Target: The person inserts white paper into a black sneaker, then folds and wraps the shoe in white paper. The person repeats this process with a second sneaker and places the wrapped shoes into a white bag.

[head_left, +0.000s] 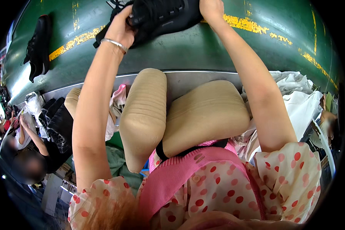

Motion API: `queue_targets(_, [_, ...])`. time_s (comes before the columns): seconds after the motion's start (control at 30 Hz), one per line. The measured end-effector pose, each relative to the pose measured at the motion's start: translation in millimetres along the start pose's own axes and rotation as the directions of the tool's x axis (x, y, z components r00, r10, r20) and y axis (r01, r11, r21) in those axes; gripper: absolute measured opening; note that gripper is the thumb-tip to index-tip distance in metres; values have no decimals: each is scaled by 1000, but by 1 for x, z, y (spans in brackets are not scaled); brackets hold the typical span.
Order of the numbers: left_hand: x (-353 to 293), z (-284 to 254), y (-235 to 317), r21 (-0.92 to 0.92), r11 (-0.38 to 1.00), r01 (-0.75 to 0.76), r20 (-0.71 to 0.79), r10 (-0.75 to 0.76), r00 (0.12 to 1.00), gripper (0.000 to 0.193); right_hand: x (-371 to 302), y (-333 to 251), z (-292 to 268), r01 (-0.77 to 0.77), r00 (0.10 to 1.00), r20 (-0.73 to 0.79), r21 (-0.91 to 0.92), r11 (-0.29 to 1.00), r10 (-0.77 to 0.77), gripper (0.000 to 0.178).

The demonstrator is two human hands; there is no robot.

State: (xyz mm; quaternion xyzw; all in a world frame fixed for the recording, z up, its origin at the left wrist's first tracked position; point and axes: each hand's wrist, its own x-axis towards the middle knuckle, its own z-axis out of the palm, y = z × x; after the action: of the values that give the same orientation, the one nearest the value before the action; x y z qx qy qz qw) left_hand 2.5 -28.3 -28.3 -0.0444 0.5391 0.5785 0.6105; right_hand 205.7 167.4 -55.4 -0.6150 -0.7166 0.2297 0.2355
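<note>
At the top edge, a black lace-up sneaker (pixel 163 23) is held over the green belt. My left hand (pixel 122 30), with a silver bangle at its wrist, grips the end with the opening. More black material (pixel 112 16) shows beyond that hand; I cannot tell whether it belongs to a second shoe. My right hand (pixel 212 10) is closed at the toe end of the sneaker, its fingertips partly hidden and cut off by the picture's edge. Another black sneaker (pixel 39 48) lies on the belt at the far left.
The green belt (pixel 180 50) carries yellow lines and has a metal edge nearest me. Beige padded sleeve-like forms (pixel 143 107) fill the space below it. White cloth or wrapping (pixel 301 105) lies at right. Other people (pixel 32 134) are at the left, beside dark stacked items.
</note>
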Motion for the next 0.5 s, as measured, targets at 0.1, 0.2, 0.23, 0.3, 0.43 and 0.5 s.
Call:
queue_targets(0.1, [2,2,-4,16,1000,-22,-157,24,987,19,-5,-3,-6,35,999,-21,42,998,-35,53])
queue_targets(0.2, [-16,13,-14,34,991,-133,-243,137,960,17,-8,2,1,66,997,-50,77,995,-62,50])
queue_targets(0.23, [-12,8,-17,33,984,-172,-177,175,969,18,-12,-3,-8,49,999,-15,89,995,-48,48])
queue_targets(0.3, [-1,-6,-23,29,981,-190,-79,192,978,21,-11,-1,-8,102,994,-39,116,988,-98,48])
queue_targets(0.43, [-11,-4,3,174,974,-145,-14,150,989,25,14,4,-3,168,985,28,110,980,-172,50])
queue_targets(0.5, [-40,12,16,349,919,-181,80,164,983,36,30,12,-4,191,977,72,133,973,-202,50])
